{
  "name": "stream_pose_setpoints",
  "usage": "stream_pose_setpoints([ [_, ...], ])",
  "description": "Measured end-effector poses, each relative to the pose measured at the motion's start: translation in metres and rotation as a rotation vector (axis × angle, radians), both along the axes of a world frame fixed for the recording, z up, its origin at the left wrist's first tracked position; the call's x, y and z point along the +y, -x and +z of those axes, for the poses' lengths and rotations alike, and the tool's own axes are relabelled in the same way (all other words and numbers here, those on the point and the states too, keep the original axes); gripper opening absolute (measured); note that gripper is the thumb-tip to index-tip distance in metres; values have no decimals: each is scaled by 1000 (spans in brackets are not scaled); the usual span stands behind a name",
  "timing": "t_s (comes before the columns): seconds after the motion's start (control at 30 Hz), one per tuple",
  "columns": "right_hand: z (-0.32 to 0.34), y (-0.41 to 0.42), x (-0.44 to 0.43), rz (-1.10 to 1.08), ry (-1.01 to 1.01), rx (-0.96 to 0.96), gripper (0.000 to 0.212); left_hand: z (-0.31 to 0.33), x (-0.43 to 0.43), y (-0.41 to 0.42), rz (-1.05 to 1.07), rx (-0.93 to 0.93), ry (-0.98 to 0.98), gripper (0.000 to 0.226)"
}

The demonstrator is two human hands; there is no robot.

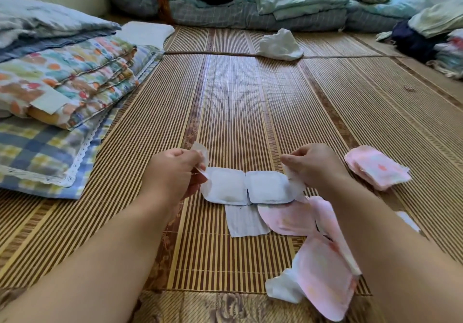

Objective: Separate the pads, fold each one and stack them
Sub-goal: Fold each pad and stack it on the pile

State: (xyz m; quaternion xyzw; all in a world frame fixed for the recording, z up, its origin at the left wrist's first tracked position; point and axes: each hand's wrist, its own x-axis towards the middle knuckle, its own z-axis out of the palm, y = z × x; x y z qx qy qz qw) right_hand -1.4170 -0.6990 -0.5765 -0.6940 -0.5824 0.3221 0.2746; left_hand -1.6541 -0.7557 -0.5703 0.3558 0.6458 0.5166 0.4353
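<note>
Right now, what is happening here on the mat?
A person holds a white strip of two joined pads just above the mat. The left hand pinches its left end and the right hand pinches its right end. The two pads are not yet separated. A pink stack lies on the mat to the right, and loose pink pads lie beside the right forearm.

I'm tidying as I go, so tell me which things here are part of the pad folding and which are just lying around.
Part of the job: white pad, pinched between left hand and right hand; loose pink pads; stacked pink pads.
Just lying about: folded quilts; crumpled white cloth; bedding heap along the back.
</note>
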Motion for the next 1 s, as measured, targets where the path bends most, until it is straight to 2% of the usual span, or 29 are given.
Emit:
stream_pose_setpoints([
  [0.27, 0, 21, -7, 82, 261, 393, 30, -5, 3, -21, -86, 136, 19, 21],
  [0.43, 2, 23, -11, 78, 327, 440, 33, -10, 5, -30, -139, 173, 46, 23],
  [0.53, 4, 23, -12, 78, 334, 460, 26, -10, 4, -38, -299, 191, 141, 32],
  [0.6, 4, 24, -14, 110, 340, 430, 16, -12, 3, -41, -430, 356, 166, 44],
  [0.67, 3, 24, -18, 168, 348, 367, 22, -14, 3, -41, -476, 510, 110, 43],
  [0.73, 6, 22, -20, 197, 303, 306, 26, -16, 4, -36, -422, 622, 47, 42],
  [0.83, 12, 8, -14, 48, 87, 309, 22, -19, 7, -20, -250, 831, 64, 34],
  [0.93, 13, -17, -7, -72, -59, 23, 13, -25, 6, -5, -245, 992, 231, 42],
  [1.0, 12, -25, -10, -31, 37, -163, 21, -28, 5, -3, -244, 1035, 281, 45],
])
